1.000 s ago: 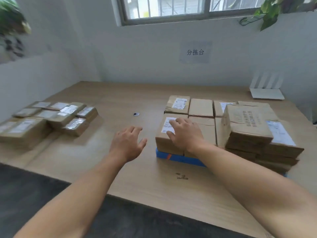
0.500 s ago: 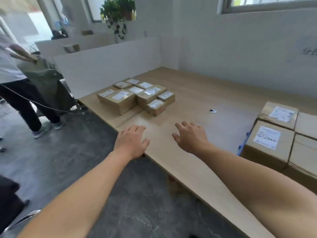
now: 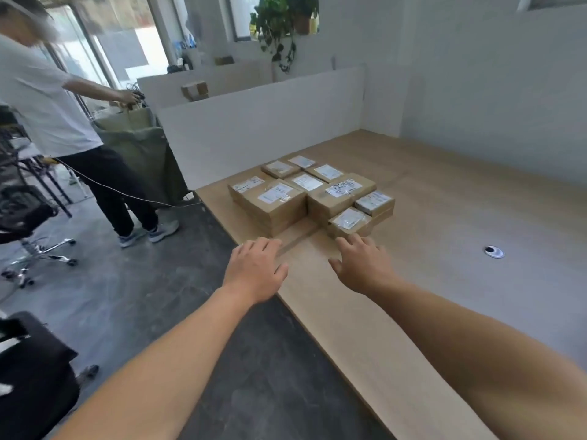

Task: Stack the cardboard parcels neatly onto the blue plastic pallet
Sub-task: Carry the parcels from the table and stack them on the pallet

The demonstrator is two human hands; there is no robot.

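Several cardboard parcels [image 3: 313, 193] with white labels lie packed together near the left end of the wooden table [image 3: 460, 217]. My left hand [image 3: 254, 268] hovers over the table's edge just short of a large parcel [image 3: 274, 203], fingers relaxed and holding nothing. My right hand [image 3: 362, 265] reaches with spread fingers toward a small parcel [image 3: 349, 221] at the near right of the group, fingertips close to it. The blue pallet is out of view.
A person in a white shirt [image 3: 63, 128] stands on the grey floor at left beside a green sack [image 3: 143, 154]. An office chair [image 3: 28, 223] is at far left. A white partition [image 3: 260, 122] lines the table's far end. A small round grommet [image 3: 494, 251] sits in the tabletop.
The view has swung left from the pallet stack to the loose parcels. My right hand left the parcel on the pallet, and both hands have come close to the loose pile.
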